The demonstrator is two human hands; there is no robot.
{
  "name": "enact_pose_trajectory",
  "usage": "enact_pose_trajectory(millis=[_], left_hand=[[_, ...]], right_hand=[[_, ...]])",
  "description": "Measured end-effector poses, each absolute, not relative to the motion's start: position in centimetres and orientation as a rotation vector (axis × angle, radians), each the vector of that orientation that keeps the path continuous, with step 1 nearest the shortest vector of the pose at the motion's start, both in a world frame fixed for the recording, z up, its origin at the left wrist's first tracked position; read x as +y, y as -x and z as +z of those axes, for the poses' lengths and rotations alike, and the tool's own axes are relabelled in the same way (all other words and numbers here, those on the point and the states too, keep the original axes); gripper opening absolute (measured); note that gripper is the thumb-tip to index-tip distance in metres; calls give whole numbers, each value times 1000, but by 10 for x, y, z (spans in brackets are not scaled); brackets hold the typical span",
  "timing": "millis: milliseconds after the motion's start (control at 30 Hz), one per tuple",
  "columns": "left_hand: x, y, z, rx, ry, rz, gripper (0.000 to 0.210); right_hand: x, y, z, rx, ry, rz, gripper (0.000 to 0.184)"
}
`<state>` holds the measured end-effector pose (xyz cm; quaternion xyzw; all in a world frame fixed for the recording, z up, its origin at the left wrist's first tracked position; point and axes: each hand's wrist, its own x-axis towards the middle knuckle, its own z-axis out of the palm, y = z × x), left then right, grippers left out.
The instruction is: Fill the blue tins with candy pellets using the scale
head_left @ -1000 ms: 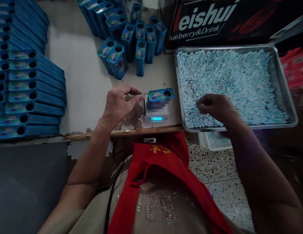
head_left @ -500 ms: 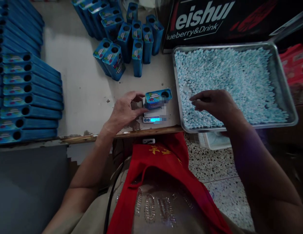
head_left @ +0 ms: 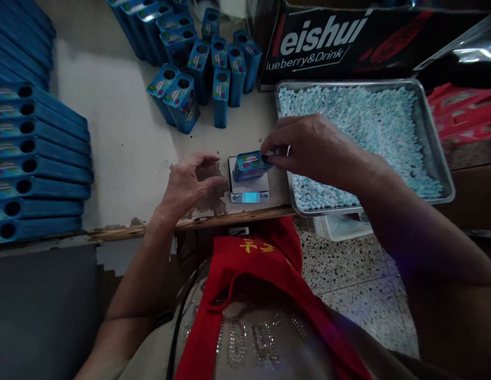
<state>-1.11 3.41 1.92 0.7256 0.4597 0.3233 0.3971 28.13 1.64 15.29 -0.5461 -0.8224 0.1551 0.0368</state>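
A blue candy tin [head_left: 251,166] with a round hole in its top stands on a small digital scale [head_left: 249,187] near the table's front edge. My right hand [head_left: 310,148] is at the tin's right end, fingertips pinched together over the hole. What they hold, if anything, is hidden. Just left of the scale, my left hand [head_left: 190,179] is empty, thumb and fingers apart and clear of the tin. To the right, a metal tray [head_left: 439,148] holds a layer of small pale blue and white candies [head_left: 356,111], partly covered by my right hand and forearm.
Several similar blue tins [head_left: 219,89] stand upright at the back of the table [head_left: 118,121]. More tins [head_left: 39,158] lie in rows on the left. A black printed carton [head_left: 324,42] is behind the tray, and a red plastic item [head_left: 462,111] is at the far right.
My right hand has moved left from the candies in the tray to the tin's hole. My left hand has drawn back from the tin. The view has shifted slightly.
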Motion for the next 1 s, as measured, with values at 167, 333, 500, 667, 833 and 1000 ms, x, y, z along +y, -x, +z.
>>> enact_pose_trajectory(millis=[167,333,500,667,833,1000], left_hand=[[34,20,14,1164,-1816,831,45],[36,19,18,1168,-1815,945,33],[38,-2,46,1131,-1922,1075,21],[50,-36,68,1039,-2216,983,12],[67,-51,71,1036,-2357,830,20],[65,-58,76,1032,-2489,745,30]], right_hand=[[14,-282,154,-2438,1750,432,27],[4,-318,146,-2333,2052,261,25],[-27,-369,95,-2503,2236,375,50],[-47,-378,44,-2458,2160,382,62],[-34,-379,38,-2221,2257,419,28],[-31,-400,43,-1731,2146,712,13]])
